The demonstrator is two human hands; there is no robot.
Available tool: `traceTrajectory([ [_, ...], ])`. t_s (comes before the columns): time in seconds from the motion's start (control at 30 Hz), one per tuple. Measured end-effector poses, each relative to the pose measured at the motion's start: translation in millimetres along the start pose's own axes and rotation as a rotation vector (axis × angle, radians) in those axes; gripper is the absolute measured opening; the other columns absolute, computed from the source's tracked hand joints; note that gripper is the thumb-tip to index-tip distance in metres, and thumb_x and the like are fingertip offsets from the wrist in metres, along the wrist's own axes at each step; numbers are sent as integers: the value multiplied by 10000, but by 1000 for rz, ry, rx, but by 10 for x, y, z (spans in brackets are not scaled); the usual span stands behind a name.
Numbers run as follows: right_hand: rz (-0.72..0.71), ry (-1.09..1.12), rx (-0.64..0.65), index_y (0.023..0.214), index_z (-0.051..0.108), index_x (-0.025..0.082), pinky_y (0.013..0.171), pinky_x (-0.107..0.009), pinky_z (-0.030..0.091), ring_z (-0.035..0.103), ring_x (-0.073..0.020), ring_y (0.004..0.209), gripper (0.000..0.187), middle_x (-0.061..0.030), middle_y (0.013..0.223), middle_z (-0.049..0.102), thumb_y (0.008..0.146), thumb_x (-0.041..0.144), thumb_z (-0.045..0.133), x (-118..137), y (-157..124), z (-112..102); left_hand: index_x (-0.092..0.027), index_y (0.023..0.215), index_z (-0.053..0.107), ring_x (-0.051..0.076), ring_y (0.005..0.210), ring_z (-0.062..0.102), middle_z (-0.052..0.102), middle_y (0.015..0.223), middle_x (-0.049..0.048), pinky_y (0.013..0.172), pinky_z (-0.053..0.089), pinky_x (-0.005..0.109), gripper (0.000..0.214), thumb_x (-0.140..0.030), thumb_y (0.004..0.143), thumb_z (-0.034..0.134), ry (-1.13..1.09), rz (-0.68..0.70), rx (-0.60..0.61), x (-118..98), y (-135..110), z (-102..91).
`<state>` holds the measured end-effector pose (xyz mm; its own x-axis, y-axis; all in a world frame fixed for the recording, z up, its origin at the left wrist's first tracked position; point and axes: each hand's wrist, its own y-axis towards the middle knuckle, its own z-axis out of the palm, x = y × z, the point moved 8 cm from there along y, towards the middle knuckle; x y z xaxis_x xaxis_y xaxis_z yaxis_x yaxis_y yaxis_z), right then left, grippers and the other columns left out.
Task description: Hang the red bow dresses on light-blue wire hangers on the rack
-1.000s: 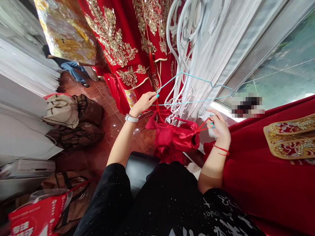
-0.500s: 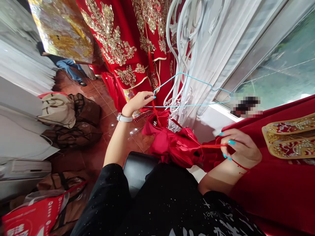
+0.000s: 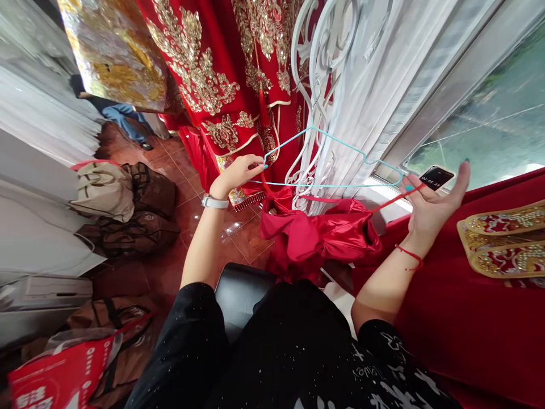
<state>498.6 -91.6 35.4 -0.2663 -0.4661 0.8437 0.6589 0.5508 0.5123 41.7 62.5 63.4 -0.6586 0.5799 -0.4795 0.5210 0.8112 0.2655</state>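
Note:
A light-blue wire hanger (image 3: 332, 135) hangs by its hook on a white scrolled metal frame. My left hand (image 3: 238, 173) pinches the hanger's left end, where a thin red strap hangs over it. At the opposite end, my right hand (image 3: 432, 201) holds the other red strap (image 3: 394, 199) stretched up to the hanger's corner, with one finger sticking out. Between my hands the shiny red dress (image 3: 327, 230) hangs below the hanger's bar. Its lower part drops out of sight in front of my body.
A phone (image 3: 438, 177) showing a timer rests near the window behind my right hand. Red gowns with gold embroidery (image 3: 200, 62) hang behind the frame (image 3: 298, 68). Brown bags (image 3: 149, 233) lie on the tiled floor at left. A black seat (image 3: 242, 295) is just before me.
My right hand has moved up and right, bringing the strap to the hanger's right end. The dress is lifted and spread wider. My left hand stays at the left end.

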Motion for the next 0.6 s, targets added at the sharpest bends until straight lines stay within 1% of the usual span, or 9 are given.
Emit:
traceTrajectory([
  [0.03, -32, 2, 55, 1484, 526, 371, 1027, -462, 616, 786, -318, 1105, 967, -108, 1763, 219, 595, 234, 882, 58, 57, 104, -155, 1004, 734, 201, 924, 636, 728, 1010, 83, 959, 503, 346, 303, -367, 992, 517, -9, 0, -1, 11, 7, 23],
  [0.07, -56, 3, 120, 1499, 527, 364, 1052, -442, 605, 782, -313, 1123, 943, -102, 1781, 171, 634, 207, 869, 118, 105, 216, -155, 1010, 734, 199, 923, 637, 730, 1014, 82, 959, 504, 342, 299, -363, 993, 521, -16, 0, -4, 24, 14, 43],
  [0.1, -65, -7, 183, 1519, 517, 362, 1069, -428, 595, 778, -302, 1136, 923, -96, 1787, 160, 676, 191, 851, 171, 144, 323, -156, 1012, 735, 198, 920, 637, 731, 1015, 81, 958, 505, 339, 293, -360, 993, 526, -19, -1, -8, 36, 21, 61],
  [0.17, -68, -26, 274, 1548, 497, 353, 1058, -412, 601, 787, -267, 1102, 919, -98, 1781, 201, 714, 169, 837, 260, 209, 509, -162, 1014, 737, 200, 922, 640, 734, 1021, 78, 957, 505, 337, 276, -354, 991, 539, -19, -4, -21, 55, 31, 86],
  [0.3, -48, -64, 439, 1575, 478, 309, 921, -337, 637, 787, -158, 908, 965, -120, 1716, 378, 710, 82, 840, 348, 289, 843, -166, 1031, 734, 211, 969, 649, 743, 1078, 86, 965, 499, 338, 258, -342, 995, 549, -20, -16, -65, 51, 38, 107],
  [0.37, -38, -91, 494, 1597, 452, 295, 892, -307, 629, 765, -120, 859, 957, -125, 1734, 346, 739, 41, 789, 360, 308, 973, -161, 1021, 728, 210, 954, 644, 745, 1063, 87, 958, 498, 336, 251, -331, 997, 545, -25, -22, -69, 30, 41, 129],
  [0.47, -28, -137, 531, 1603, 445, 277, 875, -281, 610, 740, -96, 839, 926, -116, 1768, 266, 761, -8, 704, 368, 326, 1110, -161, 965, 716, 194, 874, 617, 733, 957, 67, 905, 502, 320, 225, -304, 992, 544, -46, -38, -61, 2, 45, 175],
  [0.53, -40, -185, 553, 1593, 462, 273, 850, -265, 596, 733, -93, 850, 916, -103, 1761, 293, 758, -38, 675, 385, 333, 1171, -162, 934, 703, 184, 830, 594, 714, 899, 53, 873, 501, 312, 216, -299, 991, 546, -65, -50, -69, -11, 44, 204],
  [0.6, -86, -237, 559, 1591, 474, 265, 860, -251, 581, 729, -86, 868, 927, -92, 1741, 345, 746, -70, 654, 432, 342, 1202, -164, 912, 689, 178, 800, 575, 693, 865, 44, 850, 497, 313, 223, -311, 996, 545, -75, -57, -92, -20, 41, 229],
])
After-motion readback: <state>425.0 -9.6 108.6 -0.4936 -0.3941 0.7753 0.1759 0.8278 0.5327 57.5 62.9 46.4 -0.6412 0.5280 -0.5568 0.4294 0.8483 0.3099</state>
